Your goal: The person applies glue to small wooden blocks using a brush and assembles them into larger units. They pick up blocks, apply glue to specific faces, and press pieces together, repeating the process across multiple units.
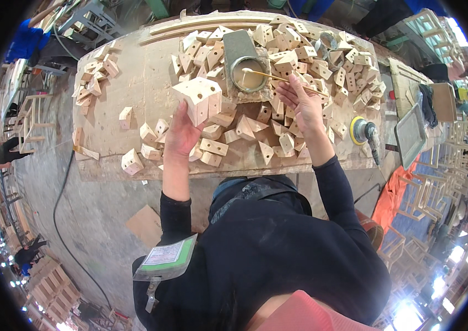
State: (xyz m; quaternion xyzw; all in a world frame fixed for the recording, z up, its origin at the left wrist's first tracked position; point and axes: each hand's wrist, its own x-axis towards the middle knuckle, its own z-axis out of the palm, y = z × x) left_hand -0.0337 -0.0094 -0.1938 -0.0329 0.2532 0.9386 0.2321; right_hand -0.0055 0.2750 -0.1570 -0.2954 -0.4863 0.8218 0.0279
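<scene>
Well, wooden block (201, 98) pale, angular, round-holed.

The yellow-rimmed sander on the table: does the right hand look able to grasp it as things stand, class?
Probably yes: the sander lies to the right of the right hand, with only loose wooden blocks between. But that hand holds a thin stick, which would likely need putting down first.

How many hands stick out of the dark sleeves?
2: the left hand, holding wood left of the pot, and the right hand, holding a stick right of it. The left is partly behind the wood.
</scene>
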